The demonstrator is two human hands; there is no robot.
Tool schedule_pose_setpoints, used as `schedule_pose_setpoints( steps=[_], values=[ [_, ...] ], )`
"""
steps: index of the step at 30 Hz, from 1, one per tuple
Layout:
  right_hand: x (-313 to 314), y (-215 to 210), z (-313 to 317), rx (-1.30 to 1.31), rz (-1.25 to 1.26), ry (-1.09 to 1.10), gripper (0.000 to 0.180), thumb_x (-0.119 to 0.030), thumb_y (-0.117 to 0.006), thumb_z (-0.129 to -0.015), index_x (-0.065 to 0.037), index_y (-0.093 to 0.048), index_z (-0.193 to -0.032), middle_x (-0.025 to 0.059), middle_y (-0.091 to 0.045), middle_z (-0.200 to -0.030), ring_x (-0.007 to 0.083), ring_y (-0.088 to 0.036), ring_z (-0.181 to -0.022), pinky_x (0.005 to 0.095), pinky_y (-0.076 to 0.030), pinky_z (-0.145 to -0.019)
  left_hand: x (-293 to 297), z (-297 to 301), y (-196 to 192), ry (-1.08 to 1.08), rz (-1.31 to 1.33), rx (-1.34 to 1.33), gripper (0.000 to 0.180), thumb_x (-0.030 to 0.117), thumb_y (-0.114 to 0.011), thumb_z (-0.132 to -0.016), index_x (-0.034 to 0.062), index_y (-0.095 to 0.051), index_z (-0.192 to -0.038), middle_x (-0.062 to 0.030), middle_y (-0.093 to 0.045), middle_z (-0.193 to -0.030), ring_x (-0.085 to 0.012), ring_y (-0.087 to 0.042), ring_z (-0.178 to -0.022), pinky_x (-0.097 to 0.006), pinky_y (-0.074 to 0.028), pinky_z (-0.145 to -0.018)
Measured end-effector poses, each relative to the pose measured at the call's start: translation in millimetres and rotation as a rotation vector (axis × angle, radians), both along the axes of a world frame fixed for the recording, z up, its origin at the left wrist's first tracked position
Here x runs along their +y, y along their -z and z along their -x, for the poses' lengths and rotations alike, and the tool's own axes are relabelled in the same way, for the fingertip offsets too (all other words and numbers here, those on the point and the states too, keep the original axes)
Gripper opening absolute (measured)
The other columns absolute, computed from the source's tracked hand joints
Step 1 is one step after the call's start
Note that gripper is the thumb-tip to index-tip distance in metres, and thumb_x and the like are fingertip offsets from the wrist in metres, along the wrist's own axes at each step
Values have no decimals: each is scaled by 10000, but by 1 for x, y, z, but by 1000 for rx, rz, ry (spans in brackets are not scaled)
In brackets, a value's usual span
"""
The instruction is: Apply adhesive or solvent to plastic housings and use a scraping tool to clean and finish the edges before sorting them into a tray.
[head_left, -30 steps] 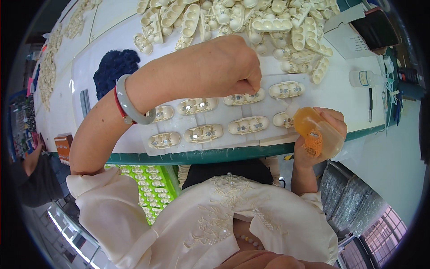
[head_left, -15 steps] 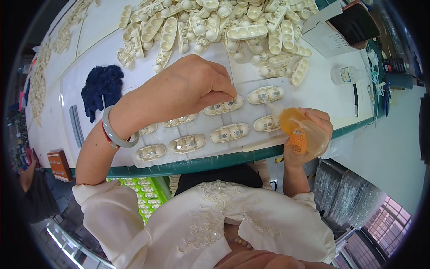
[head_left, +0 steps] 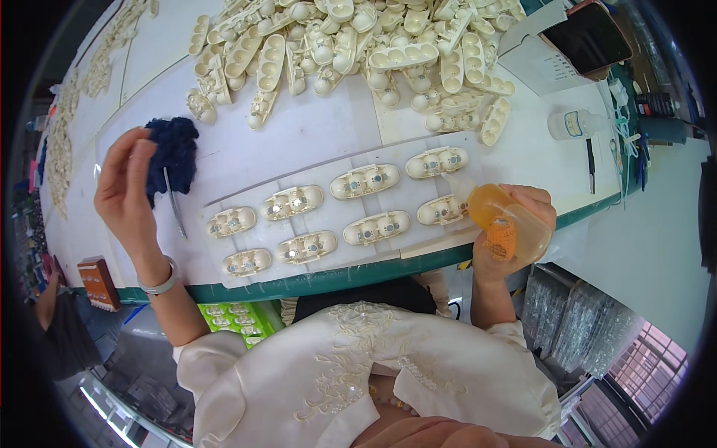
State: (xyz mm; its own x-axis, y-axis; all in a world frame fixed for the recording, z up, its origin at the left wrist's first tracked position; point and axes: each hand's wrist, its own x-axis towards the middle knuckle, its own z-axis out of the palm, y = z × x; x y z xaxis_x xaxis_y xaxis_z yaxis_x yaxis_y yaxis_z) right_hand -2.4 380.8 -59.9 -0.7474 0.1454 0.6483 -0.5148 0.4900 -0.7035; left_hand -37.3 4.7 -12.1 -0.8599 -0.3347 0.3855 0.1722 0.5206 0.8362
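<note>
— Where are we with the eight cream plastic shells (head_left: pixel 337 218) laid in two rows?

— Our right hand (head_left: pixel 515 231) grips the orange squeeze bottle (head_left: pixel 502 216) at the near-right shell; our left hand (head_left: pixel 127 190), fingers curled, touches the far-left dark blue cloth (head_left: pixel 173 153). Whether any are finished, we can't tell.

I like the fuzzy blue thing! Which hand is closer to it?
The left hand is closer, touching the dark blue cloth. The right hand is far across the table, holding an orange bottle.

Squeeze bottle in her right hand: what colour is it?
Translucent orange squeeze bottle, held in the right hand; head view.
</note>
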Motion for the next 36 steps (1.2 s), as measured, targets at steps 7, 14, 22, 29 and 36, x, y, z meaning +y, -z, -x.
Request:
schedule_pose_setpoints(
  steps=[7, 14, 22, 29, 36],
  values=[
    [-2, -1, -4, 11, -98, 36, 367, -273, -615, -816, 31, -497, -984, 127, -535, -888, 225, -553, -813, 293, -479, -649, -36, 7, 10, -285, -7, 138, 254, 79, -593, -861, -21, -600, -1095, -85, -634, -977, -117, -603, -826, -227, -495, -762],
    [9, 1, -6, 18, -137, 38, 361, -258, -612, -814, 37, -494, -985, 131, -527, -883, 222, -550, -795, 285, -479, -656, -35, 6, 15, -247, 113, 94, 237, 59, -596, -855, -16, -609, -1080, -87, -637, -995, -113, -609, -852, -229, -506, -778],
    [14, -5, -4, -15, -175, 115, 338, -233, -600, -814, 40, -502, -987, 133, -534, -878, 227, -554, -801, 290, -487, -675, -44, 6, 20, -252, 157, 75, 216, 62, -586, -863, -20, -618, -1060, -74, -637, -1002, -110, -604, -865, -225, -499, -786],
    [16, 2, -4, 0, -124, 138, 319, -228, -598, -813, 40, -523, -969, 135, -541, -879, 228, -560, -808, 284, -485, -666, -44, 7, 20, -236, 166, 60, 205, 65, -582, -866, -18, -625, -1048, -69, -640, -991, -108, -602, -865, -228, -492, -792],
    [17, -1, -1, 11, -116, 179, 325, -245, -569, -828, 48, -526, -963, 140, -542, -878, 231, -561, -785, 288, -479, -651, -43, 12, 21, -214, 196, 68, 204, 60, -581, -866, -8, -628, -1052, -65, -644, -979, -103, -603, -864, -214, -480, -786]
  ],
)
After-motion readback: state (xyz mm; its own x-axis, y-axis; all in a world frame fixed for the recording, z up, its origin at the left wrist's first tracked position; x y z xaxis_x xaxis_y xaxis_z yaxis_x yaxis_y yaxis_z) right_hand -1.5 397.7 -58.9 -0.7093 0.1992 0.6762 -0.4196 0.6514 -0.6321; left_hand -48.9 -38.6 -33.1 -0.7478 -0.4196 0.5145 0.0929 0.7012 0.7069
